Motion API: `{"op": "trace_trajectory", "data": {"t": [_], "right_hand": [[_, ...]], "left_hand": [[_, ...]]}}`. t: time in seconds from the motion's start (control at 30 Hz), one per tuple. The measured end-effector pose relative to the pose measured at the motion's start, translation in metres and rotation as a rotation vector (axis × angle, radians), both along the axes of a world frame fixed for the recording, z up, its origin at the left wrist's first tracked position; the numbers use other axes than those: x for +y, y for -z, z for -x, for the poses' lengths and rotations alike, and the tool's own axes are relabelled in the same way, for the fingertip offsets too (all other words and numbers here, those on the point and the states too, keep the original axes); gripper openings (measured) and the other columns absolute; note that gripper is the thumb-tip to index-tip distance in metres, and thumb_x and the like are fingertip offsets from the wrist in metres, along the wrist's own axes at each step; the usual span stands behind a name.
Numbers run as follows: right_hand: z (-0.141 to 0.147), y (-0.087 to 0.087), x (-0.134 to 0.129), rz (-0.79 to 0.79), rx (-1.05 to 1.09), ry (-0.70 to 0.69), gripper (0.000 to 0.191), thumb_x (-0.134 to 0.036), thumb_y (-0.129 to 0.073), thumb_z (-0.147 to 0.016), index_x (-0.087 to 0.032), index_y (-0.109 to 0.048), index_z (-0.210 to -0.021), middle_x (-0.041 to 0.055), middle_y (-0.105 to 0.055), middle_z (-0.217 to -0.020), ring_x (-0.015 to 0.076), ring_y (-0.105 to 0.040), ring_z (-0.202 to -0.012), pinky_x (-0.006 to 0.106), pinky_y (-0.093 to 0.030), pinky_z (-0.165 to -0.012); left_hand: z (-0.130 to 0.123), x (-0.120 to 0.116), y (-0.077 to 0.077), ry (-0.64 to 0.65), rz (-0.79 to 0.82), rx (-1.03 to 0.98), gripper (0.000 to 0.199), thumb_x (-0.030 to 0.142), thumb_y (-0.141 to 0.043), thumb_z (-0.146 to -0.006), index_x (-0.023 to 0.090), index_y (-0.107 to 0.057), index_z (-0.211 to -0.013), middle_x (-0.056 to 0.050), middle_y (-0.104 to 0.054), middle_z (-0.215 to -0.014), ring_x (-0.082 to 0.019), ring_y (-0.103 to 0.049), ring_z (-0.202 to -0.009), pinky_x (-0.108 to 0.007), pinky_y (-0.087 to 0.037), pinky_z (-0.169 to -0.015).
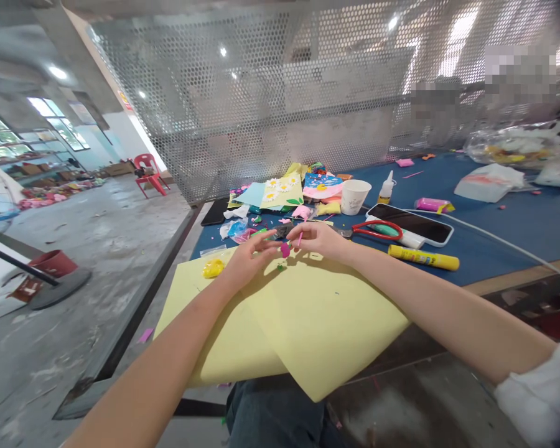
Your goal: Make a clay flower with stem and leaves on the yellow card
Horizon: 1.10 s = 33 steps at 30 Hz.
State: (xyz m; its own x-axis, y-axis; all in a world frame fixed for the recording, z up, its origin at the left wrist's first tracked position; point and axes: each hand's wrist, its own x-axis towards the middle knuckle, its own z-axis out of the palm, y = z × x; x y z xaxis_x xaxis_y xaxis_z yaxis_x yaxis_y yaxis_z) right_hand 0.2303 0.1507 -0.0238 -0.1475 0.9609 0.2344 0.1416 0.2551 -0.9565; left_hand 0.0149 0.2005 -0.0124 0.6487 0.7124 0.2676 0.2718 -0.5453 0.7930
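A small magenta clay piece (285, 250), shaped like a little flower, is between my two hands above the yellow paper sheets (317, 311). My left hand (252, 258) has its thumb and fingertips closed at the clay piece's left edge. In my right hand (322, 241) a thin pink stick (300, 239) is pinched between bent fingers, close over the clay. Just below lies a small green clay bit (280, 267) on the paper. Yellow clay (213, 268) in clear wrapping is left of my left hand.
Behind my hands stand a white paper cup (355, 196) and a glue bottle (386, 188). To the right lie red-handled pliers (378, 229), a phone (410, 224) and a yellow tube (424, 257). Daisy-decorated cards (282, 190) and a dark phone (214, 213) lie further back. Perforated metal (261, 93) rises behind.
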Motion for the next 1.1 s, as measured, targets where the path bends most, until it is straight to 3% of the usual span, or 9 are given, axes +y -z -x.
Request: {"op": "trace_trajectory", "data": {"t": [0.3,0.43,0.53,0.67,0.8,0.93,1.03,1.1], "right_hand": [[0.001,0.002,0.0,0.009,-0.045,-0.047,0.021,-0.029,-0.072,-0.073,-0.017,-0.068,-0.09,0.0039,-0.07,-0.086,0.0172,-0.066,-0.081,0.031,-0.052,-0.075],[0.002,-0.001,-0.001,-0.001,-0.072,-0.031,0.027,-0.035,-0.072,-0.074,-0.018,-0.068,-0.094,0.004,-0.069,-0.089,0.0167,-0.064,-0.082,0.032,-0.051,-0.076],[0.004,-0.004,-0.005,0.015,-0.065,-0.051,0.027,-0.035,-0.073,-0.073,-0.018,-0.067,-0.094,0.0021,-0.067,-0.083,0.0153,-0.063,-0.077,0.031,-0.05,-0.072],[0.009,-0.008,-0.011,0.044,0.001,-0.034,0.021,-0.031,-0.074,-0.071,-0.018,-0.064,-0.084,0.0005,-0.065,-0.078,0.0144,-0.062,-0.072,0.03,-0.049,-0.068],[0.01,-0.008,-0.012,0.032,0.015,-0.005,0.025,-0.032,-0.076,-0.069,-0.019,-0.055,-0.076,-0.0025,-0.06,-0.071,0.0123,-0.059,-0.065,0.027,-0.046,-0.062],[0.008,-0.004,-0.009,0.038,0.011,-0.078,0.028,-0.039,-0.072,-0.075,-0.019,-0.052,-0.073,-0.0008,-0.062,-0.072,0.0129,-0.06,-0.067,0.027,-0.048,-0.062],[0.006,-0.004,-0.007,0.016,0.106,-0.006,0.031,-0.049,-0.061,-0.083,-0.019,-0.057,-0.078,0.0018,-0.065,-0.072,0.014,-0.061,-0.068,0.027,-0.05,-0.064],[0.004,-0.005,-0.006,-0.006,0.191,0.041,0.041,-0.059,-0.052,-0.085,-0.019,-0.06,-0.085,0.0018,-0.065,-0.067,0.0144,-0.061,-0.063,0.028,-0.049,-0.061]], "left_hand": [[-0.006,-0.005,-0.002,-0.085,0.026,-0.065,0.033,0.033,-0.071,-0.075,0.022,-0.066,-0.106,-0.006,-0.075,-0.095,-0.026,-0.07,-0.093,-0.043,-0.055,-0.087],[-0.005,-0.004,-0.001,-0.012,0.054,-0.12,0.021,0.038,-0.066,-0.08,0.023,-0.068,-0.094,-0.006,-0.073,-0.099,-0.022,-0.07,-0.088,-0.04,-0.057,-0.083],[-0.008,-0.008,-0.001,0.028,0.047,-0.067,0.024,0.039,-0.065,-0.081,0.021,-0.068,-0.097,-0.007,-0.073,-0.096,-0.022,-0.07,-0.084,-0.039,-0.056,-0.081],[-0.011,-0.014,-0.002,0.013,0.027,-0.083,0.043,0.034,-0.075,-0.071,0.019,-0.062,-0.109,-0.007,-0.073,-0.097,-0.023,-0.069,-0.088,-0.038,-0.056,-0.082],[-0.011,-0.013,-0.001,-0.017,0.018,-0.13,0.026,0.032,-0.069,-0.075,0.018,-0.066,-0.097,-0.006,-0.072,-0.095,-0.021,-0.069,-0.088,-0.036,-0.057,-0.082],[-0.008,-0.007,0.0,-0.071,0.032,-0.178,0.028,0.036,-0.068,-0.077,0.02,-0.067,-0.1,-0.006,-0.073,-0.094,-0.021,-0.069,-0.089,-0.037,-0.057,-0.083],[-0.007,-0.006,-0.001,-0.062,0.054,-0.107,0.027,0.037,-0.065,-0.08,0.022,-0.066,-0.103,-0.005,-0.073,-0.098,-0.022,-0.069,-0.09,-0.038,-0.056,-0.082],[-0.006,-0.007,-0.001,-0.054,-0.023,0.024,0.025,0.036,-0.061,-0.083,0.023,-0.067,-0.103,-0.004,-0.073,-0.099,-0.022,-0.069,-0.089,-0.038,-0.055,-0.082]]}}
